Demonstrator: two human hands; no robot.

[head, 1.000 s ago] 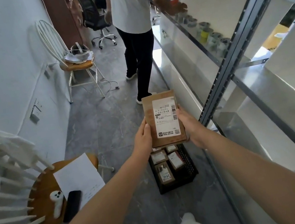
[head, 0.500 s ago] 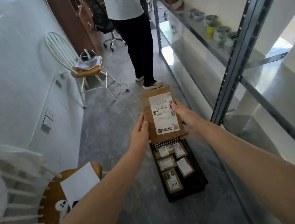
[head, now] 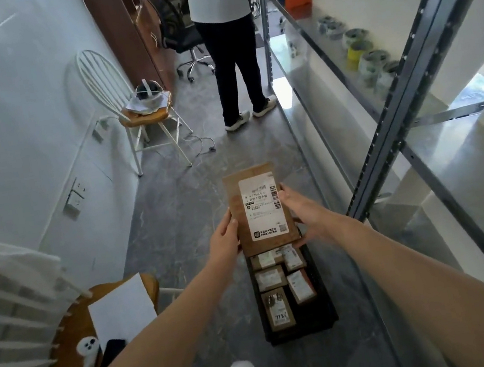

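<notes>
While I've got this flat brown parcel [head: 239,215] up in front of me, both hands are on it. My left hand [head: 226,240] grips the left edge with the thumb on the front. My right hand [head: 303,211] grips the right edge, thumb up along the side and fingers curled under the lower corner.

It's roughly upright with the white shipping label [head: 263,205] facing me, held in the air just over the far end of a black crate [head: 326,313] on the floor. The crate has a bunch of smaller brown parcels [head: 279,308] lying flat in it, labels up.

Right of the crate runs a metal shelving rack [head: 407,85], with a row of jars [head: 372,60] further along one shelf. Near left is a wooden-seat chair [head: 67,334] with a sheet of paper [head: 121,309], a dark phone [head: 112,354] and a little white gadget [head: 86,353] on it. Further down the left wall sits another white chair [head: 144,121] with stuff piled on its seat. Someone in a white top and dark trousers [head: 229,57] stands at the far end, by the rack.
</notes>
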